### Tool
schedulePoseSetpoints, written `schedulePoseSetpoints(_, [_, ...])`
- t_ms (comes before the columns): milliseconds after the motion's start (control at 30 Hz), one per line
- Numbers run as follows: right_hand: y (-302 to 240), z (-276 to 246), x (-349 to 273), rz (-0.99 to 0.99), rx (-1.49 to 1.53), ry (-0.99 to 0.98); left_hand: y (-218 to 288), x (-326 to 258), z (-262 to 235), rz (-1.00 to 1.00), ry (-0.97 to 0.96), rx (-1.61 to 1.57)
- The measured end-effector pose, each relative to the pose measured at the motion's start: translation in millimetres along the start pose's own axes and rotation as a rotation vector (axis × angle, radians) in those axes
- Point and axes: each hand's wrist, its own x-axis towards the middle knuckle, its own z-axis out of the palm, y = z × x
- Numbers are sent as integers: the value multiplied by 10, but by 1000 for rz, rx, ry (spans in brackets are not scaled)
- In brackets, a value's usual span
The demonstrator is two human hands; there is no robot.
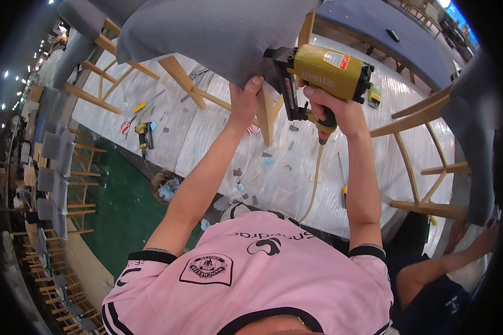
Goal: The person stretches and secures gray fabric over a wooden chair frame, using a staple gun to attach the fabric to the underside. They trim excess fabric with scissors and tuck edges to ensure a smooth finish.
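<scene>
Right hand point(336, 109) wrapped tight round yellow pneumatic stapler point(324, 72), nose against grey upholstered chair seat point(207, 33); left hand point(245, 100) pinching fabric taut there, above plastic-covered workbench's point(218, 145) near edge.

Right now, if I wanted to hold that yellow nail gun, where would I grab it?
Grab the yellow nail gun by its dark handle, coming from below, as the right hand does now. The handle sticks down from the bulky yellow body, with the hose trailing off its end, so fingers wrap it easily. Keep away from the black nose against the grey fabric.
</scene>
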Motion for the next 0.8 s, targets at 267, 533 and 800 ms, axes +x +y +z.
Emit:
schedulePoseSetpoints(267, [461,679,-574,-268,-170,468,121,75,-57,53,-205,24])
schedulePoseSetpoints(533, [191,1555,-417,-482,-430,654,-49,360,-372,-2,-451,112])
schedulePoseSetpoints(800, [253,2000,-232,-413,-621,907,-30,476,-391,-114,-602,36])
